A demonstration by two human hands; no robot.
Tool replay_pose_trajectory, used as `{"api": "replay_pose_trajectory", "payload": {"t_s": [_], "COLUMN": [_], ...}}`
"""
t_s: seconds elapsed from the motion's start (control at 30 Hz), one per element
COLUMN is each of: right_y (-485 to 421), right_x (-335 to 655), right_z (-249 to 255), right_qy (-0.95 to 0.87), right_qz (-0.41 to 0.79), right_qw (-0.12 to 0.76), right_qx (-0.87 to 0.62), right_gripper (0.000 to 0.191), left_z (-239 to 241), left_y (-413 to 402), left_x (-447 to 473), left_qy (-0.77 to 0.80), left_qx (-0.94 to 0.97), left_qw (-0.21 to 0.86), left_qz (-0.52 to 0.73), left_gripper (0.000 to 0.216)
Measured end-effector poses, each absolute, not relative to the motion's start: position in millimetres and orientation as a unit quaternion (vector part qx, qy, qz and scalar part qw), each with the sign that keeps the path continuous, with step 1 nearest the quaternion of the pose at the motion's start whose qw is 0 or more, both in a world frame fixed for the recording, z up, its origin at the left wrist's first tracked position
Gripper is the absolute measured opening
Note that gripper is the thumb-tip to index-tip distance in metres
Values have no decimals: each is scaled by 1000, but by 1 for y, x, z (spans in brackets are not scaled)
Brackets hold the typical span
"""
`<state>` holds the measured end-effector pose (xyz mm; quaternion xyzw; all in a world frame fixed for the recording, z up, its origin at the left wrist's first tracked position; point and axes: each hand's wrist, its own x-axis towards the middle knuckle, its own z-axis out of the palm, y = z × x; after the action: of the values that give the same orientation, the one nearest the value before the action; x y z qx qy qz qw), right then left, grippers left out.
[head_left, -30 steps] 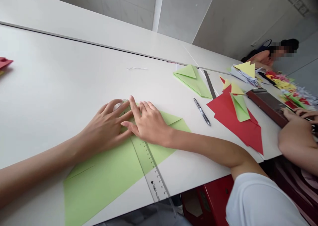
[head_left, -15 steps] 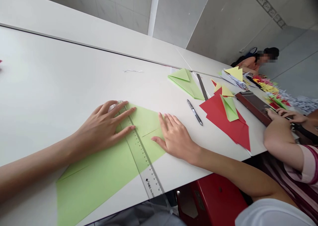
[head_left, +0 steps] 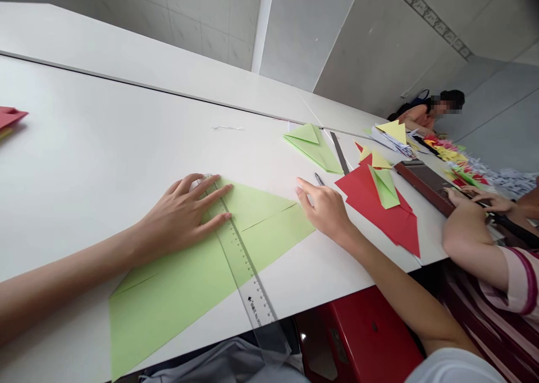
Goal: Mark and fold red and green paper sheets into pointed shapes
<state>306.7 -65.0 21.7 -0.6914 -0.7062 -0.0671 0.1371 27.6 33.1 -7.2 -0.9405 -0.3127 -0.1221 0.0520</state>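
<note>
My left hand (head_left: pixel 189 206) lies with fingers spread over the upper end of a clear plastic ruler (head_left: pixel 242 254), pressing it onto a large light green paper sheet (head_left: pixel 181 304). The ruler crosses the sheet at a slant, its lower end sticking out past the table's front edge. Two thin slits or lines run in from the sheet's edges, one on each side of the ruler. My right hand (head_left: pixel 326 211) is off to the right of the sheet, index finger and thumb stretched forward slightly apart, with nothing visible between them. Behind it, a pen (head_left: pixel 319 178) is mostly hidden.
Folded green paper (head_left: pixel 314 147), a dark strip (head_left: pixel 339 153) and stacked red paper (head_left: pixel 379 209) lie to the right. Further right, another person's hands rest at a brown paper cutter (head_left: pixel 425 186). A red folded piece (head_left: pixel 10 118) is at the left edge. Someone sits at the far end.
My right hand has come off the green sheet and moved right and slightly up, near the pen, uncovering the sheet's right corner. My left hand stays on the ruler. The view has shifted a little.
</note>
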Motion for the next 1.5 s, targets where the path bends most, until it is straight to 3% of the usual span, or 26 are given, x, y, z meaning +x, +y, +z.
{"api": "replay_pose_trajectory", "payload": {"t_s": [0.3,0.8,1.1,1.27,1.5], "right_y": [-23,-86,-70,-56,-46], "right_x": [257,306,299,292,294], "right_z": [-11,-20,-14,-8,-1], "right_qy": [-866,-799,-737,-710,-688], "right_qz": [31,37,28,76,157], "right_qw": [115,128,232,248,284], "right_qx": [-486,-587,-635,-654,-650], "right_gripper": [54,54,37,27,38], "left_z": [-5,-8,0,0,-7], "left_y": [28,28,44,48,70], "left_x": [29,28,13,7,-6], "left_qy": [-327,-340,-364,-368,-346], "left_qx": [-937,-931,-924,-921,-926], "left_qw": [47,-3,-73,-75,-84], "left_qz": [-112,-132,-94,-105,-125], "left_gripper": [63,75,87,79,87]}}
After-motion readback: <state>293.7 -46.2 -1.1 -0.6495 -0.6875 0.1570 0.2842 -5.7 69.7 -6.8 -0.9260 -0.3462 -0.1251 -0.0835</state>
